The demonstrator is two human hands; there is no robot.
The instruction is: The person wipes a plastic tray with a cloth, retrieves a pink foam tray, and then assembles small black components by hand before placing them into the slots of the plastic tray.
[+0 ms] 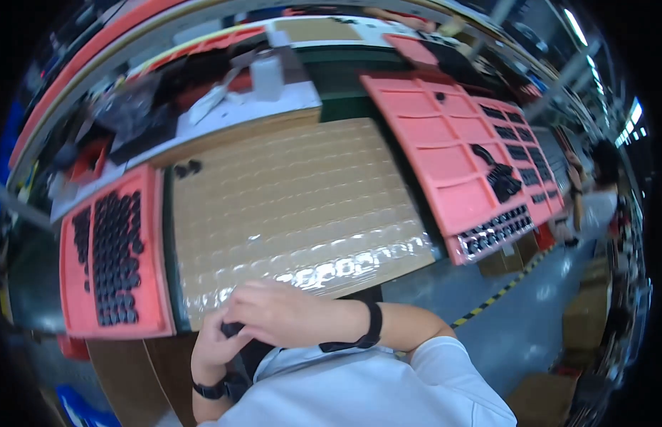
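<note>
— Where are the hands?

— Both sit at the near edge of the clear tray (295,206), the big blister sheet with rows of small pockets lying on the bench (117,370); the right hand (281,313) is curled narrow, its fingers bent down over the left hand (216,345); the two touch.

— Holding anything?

— A small black part (232,329) shows between them, pinched at the fingertips, just off the clear tray's near edge; which hand carries its weight I cannot tell; each wrist wears a black band.

— What else lies about the clear tray?

— Two black parts (187,169) sit in its far left corner; the other pockets I can make out look unfilled; just to its left lies a pink tray (151,242) packed with black round parts; to its right, tilted, a larger pink tray (445,153) with a few black pieces and a filled row at its near end; beyond its far edge stands a white bottle (267,75).
</note>
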